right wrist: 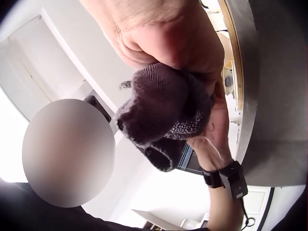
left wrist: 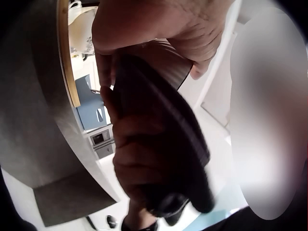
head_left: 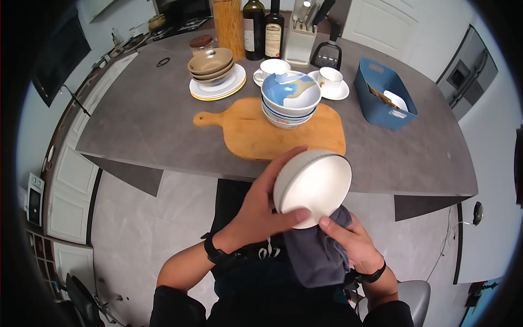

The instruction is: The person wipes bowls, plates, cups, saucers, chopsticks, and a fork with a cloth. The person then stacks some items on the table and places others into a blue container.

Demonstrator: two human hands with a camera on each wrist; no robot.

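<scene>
A white bowl (head_left: 321,182) with a ribbed outside is held tilted in front of the body, its inside toward the head camera. The left hand (head_left: 256,210) grips it from the left, thumb inside near the lower rim. On the lower right, the right hand (head_left: 351,242) holds a dark grey cloth (head_left: 313,256) against the bowl, thumb at the rim. In the right wrist view the cloth (right wrist: 159,103) bunches under the right hand (right wrist: 178,43); its fingers are largely hidden. The left wrist view shows the left hand (left wrist: 159,24) over the ribbed bowl (left wrist: 168,60).
Stacked patterned bowls (head_left: 291,92) stand on a wooden board (head_left: 242,131) on the grey table (head_left: 147,120). Behind are brown bowls (head_left: 211,61) on plates (head_left: 220,90), white cups (head_left: 330,77), bottles (head_left: 254,32) and a knife block (head_left: 300,41). A blue basket (head_left: 381,103) stands at the right.
</scene>
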